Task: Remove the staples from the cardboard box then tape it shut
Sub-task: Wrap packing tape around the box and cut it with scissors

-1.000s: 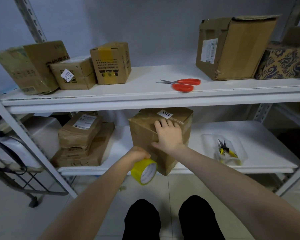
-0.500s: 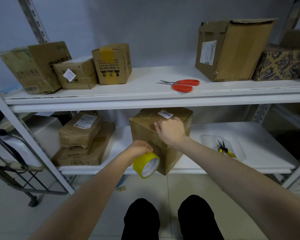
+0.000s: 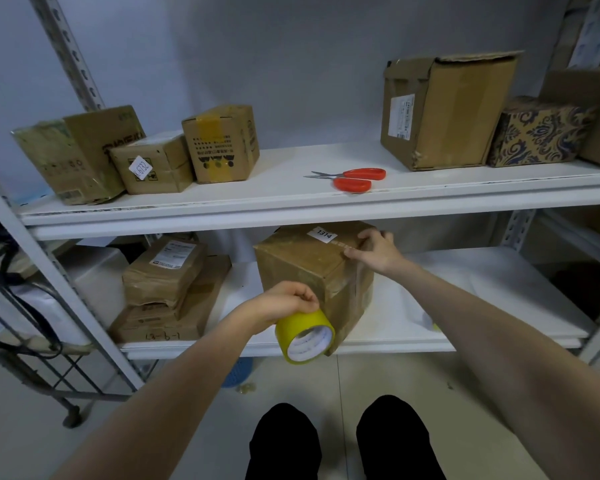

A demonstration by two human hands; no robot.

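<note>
The right hand (image 3: 374,250) has slid from the cardboard box's (image 3: 302,268) near face to its top right edge, fingers curled over it, while the left hand (image 3: 284,303) still grips the yellow tape roll (image 3: 305,336) at the box's near bottom corner on the lower shelf (image 3: 447,306), so taping looks underway.

Rear of cardboard box (image 3: 302,271) — out of sight behind upper shelf (image 3: 291,209)

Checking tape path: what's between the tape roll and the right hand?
Head view: the near corner of the cardboard box separates tape roll from right hand.

brown taped box (image 3: 302,268), lower shelf, yellow tape roll (image 3: 305,337)
</note>
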